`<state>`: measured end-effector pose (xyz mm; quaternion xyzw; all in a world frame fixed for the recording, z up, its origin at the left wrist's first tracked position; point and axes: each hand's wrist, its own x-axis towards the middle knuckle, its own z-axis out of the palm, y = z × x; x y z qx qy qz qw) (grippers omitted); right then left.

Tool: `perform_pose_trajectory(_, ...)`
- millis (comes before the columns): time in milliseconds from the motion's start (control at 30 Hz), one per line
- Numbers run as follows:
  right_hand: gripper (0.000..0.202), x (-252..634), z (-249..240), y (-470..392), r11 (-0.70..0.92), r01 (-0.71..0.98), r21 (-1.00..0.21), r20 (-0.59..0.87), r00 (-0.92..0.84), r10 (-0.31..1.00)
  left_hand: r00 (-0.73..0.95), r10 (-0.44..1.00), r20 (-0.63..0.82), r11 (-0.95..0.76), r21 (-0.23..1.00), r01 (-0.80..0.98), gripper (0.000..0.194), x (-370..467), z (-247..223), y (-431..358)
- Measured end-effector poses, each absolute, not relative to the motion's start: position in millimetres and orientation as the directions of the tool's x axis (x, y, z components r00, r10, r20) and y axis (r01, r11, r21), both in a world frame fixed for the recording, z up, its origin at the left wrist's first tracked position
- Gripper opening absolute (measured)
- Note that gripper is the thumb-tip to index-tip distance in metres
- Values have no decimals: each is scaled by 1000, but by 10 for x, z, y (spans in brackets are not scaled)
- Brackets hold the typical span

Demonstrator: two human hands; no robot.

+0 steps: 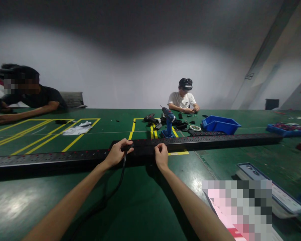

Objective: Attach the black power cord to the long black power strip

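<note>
A long black bar [203,143] with small red marks along its top lies across the green table. Its middle has a raised plain section, where both hands rest. My left hand [119,153] is closed around the end of a black cable [122,175] at the left of that section; the cable hangs down toward me. At the section's right part, my right hand [162,155] has its fingers pinched together against the bar. Anything between those fingertips is hidden or too small to make out.
Behind the bar stand a blue drill [169,122], a dark drill [152,119], a tape roll [195,128] and a blue bin [220,125]. White cloths [77,130] lie left. A grey-white case [268,189] is at right. Two people sit across the table.
</note>
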<state>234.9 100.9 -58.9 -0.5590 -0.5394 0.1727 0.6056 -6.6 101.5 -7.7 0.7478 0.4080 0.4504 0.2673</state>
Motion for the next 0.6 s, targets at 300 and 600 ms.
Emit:
perform_pose_trajectory(300,9,2348,-581,1000,310,385,-869,449,355,820,284,879,383,-462,832,308,44,-146,-64,1033)
perform_pose_trajectory(600,8,2348,-578,997,309,391,-867,455,366,812,366,883,295,-425,834,353,50,-239,58,1006)
